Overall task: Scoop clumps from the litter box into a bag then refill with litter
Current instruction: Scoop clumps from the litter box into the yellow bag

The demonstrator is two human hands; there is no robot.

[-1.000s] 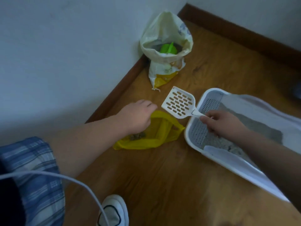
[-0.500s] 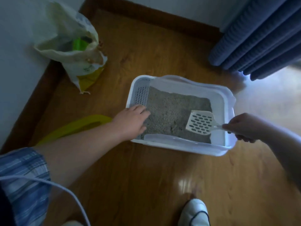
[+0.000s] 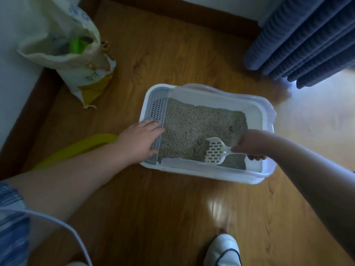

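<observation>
Wooden floor, seen from above, with a blue pleated curtain at upper right. A white litter box sits at centre on the floor, holding grey litter. An open litter sack stands at upper left by the wall, well apart from the box. A yellow bag lies on the floor just left of the box, partly hidden by the left forearm. The left grip lies spread, fingers flat on the perforated grille at the box's left end. The right grip curls round the handle of a white slotted scoop, whose blade is tilted into the litter near the front wall, against a brownish clump. A white shoe shows at the bottom edge.
</observation>
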